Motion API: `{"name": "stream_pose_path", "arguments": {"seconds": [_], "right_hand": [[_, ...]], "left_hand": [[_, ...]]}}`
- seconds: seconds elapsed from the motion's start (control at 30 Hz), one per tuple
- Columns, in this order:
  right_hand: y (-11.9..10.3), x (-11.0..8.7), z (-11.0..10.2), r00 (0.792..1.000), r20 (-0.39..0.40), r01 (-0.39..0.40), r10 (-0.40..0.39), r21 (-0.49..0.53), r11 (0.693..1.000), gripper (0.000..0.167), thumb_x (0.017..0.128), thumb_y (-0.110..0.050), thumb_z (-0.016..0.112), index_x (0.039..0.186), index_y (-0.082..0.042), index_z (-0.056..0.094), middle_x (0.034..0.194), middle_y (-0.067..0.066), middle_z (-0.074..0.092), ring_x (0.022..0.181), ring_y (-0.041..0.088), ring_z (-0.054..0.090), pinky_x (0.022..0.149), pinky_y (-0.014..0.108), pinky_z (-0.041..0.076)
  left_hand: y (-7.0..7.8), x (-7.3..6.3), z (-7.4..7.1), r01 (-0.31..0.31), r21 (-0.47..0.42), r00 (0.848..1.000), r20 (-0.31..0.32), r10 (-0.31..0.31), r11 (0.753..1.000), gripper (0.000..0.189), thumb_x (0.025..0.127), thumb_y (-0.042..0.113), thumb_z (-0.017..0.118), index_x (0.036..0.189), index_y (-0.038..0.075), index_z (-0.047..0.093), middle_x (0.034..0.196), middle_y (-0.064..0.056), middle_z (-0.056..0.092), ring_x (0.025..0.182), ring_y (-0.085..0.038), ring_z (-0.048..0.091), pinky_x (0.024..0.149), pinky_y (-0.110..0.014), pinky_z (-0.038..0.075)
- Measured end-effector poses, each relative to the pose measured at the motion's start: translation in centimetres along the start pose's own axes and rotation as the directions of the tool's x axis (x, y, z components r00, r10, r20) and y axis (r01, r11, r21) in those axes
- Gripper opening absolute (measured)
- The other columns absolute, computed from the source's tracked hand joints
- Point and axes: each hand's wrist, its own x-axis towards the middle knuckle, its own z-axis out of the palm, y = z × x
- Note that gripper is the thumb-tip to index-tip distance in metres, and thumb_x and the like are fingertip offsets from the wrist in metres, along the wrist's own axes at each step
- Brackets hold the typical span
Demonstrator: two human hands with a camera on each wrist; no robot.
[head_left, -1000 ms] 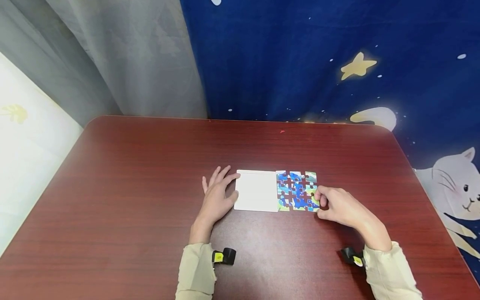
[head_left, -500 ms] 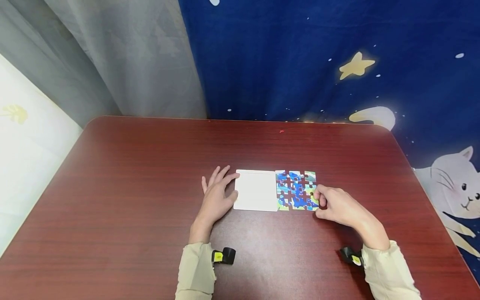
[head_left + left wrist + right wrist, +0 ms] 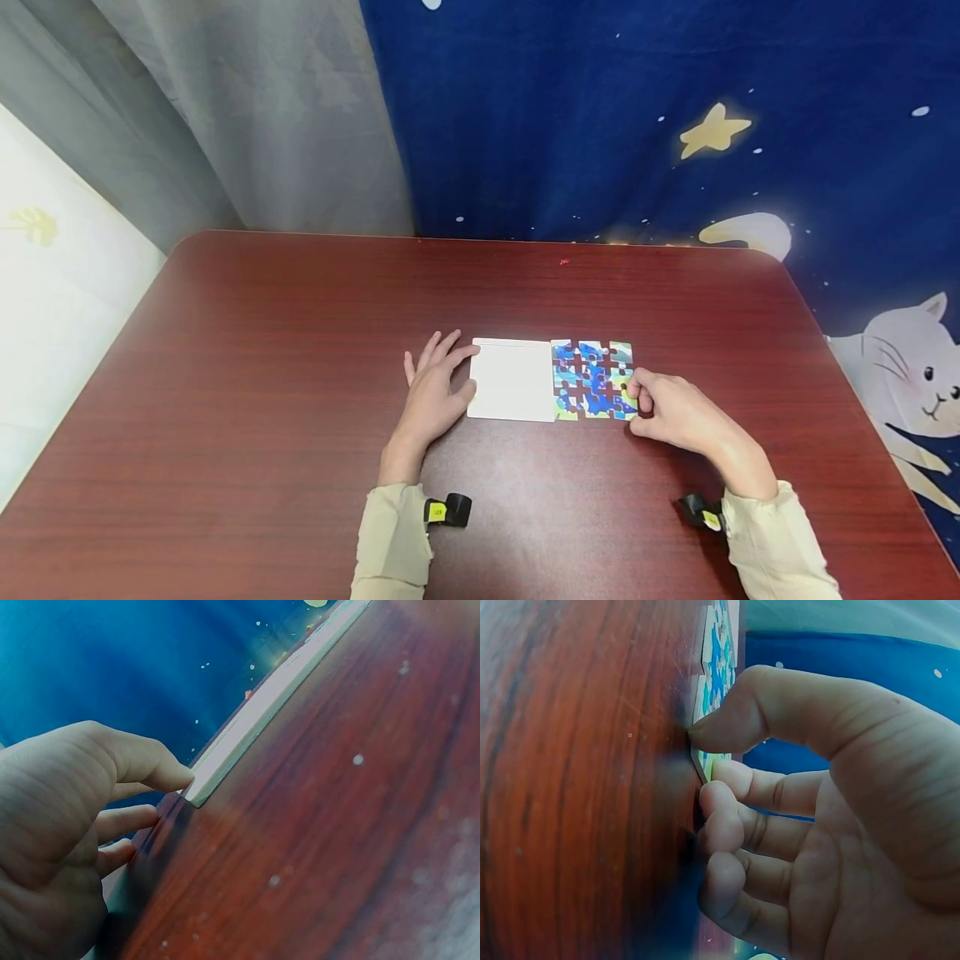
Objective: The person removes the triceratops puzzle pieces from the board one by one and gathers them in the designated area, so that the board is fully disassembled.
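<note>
A square white board (image 3: 512,381) lies flat on the table, its thick pale edge (image 3: 262,712) visible in the left wrist view. My left hand (image 3: 429,404) touches the board's left side with thumb and forefinger spread, the other fingers stretched out past it. Against the board's right side lie several blue and green jigsaw puzzle pieces (image 3: 596,377) in rows, small gaps between them. My right hand (image 3: 681,412) pinches the near right corner puzzle piece (image 3: 708,760) between thumb and forefinger; its remaining fingers are curled. The fingertips partly cover that piece.
The dark red wooden table (image 3: 262,400) has rounded far corners. A tiny red scrap (image 3: 564,262) lies near its far edge. Behind hang a grey curtain (image 3: 277,108) and a blue one (image 3: 540,117) with stars. Black camera mounts (image 3: 456,510) sit at both wrists.
</note>
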Motion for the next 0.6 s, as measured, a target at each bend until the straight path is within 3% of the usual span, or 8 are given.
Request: {"name": "stream_pose_path", "arguments": {"seconds": [0.33,0.6], "right_hand": [[-0.4,-0.1,-0.7,1.0,0.028,0.002,-0.003,0.041,0.999,0.024,0.073,-0.011,0.07,0.09,-0.01,0.053,0.07,-0.005,0.047,0.06,0.008,0.042,0.059,0.027,0.037],[-0.2,-0.4,-1.3,1.0,-0.024,0.014,-0.013,0.026,1.0,0.017,0.074,-0.007,0.066,0.087,-0.01,0.055,0.067,-0.006,0.047,0.056,0.006,0.041,0.057,0.025,0.038]], "left_hand": [[-0.1,0.0,-0.1,0.002,0.006,1.0,-0.001,-0.002,1.0,0.043,0.081,0.01,0.058,0.124,0.016,0.06,0.145,-0.007,0.037,0.139,-0.024,0.016,0.104,-0.057,-0.009],[0.0,0.0,0.0,0.004,0.007,1.0,0.007,-0.004,1.0,0.043,0.081,0.01,0.059,0.124,0.016,0.06,0.145,-0.006,0.037,0.139,-0.024,0.015,0.104,-0.057,-0.01]]}}
